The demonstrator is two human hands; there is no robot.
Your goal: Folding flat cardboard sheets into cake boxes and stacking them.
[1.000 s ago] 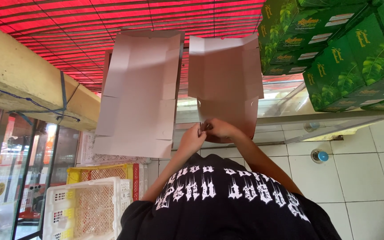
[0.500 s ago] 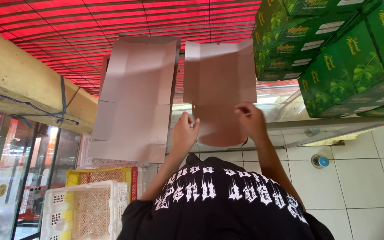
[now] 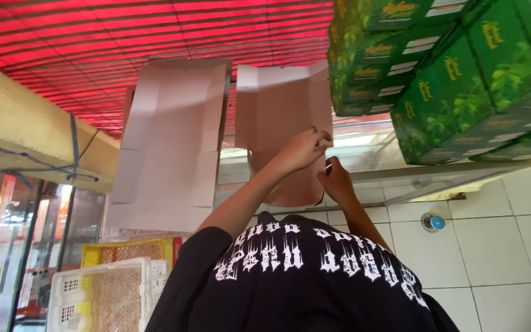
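While gripped, cardboard sheet (image 3: 281, 117) betw. both hands' fingers (image 3: 314, 140)

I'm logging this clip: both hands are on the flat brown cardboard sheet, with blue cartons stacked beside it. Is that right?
Not quite: the stacked cartons are green, not blue, as the head view shows. The rest stands: the left hand and right hand are both on the brown cardboard sheet.
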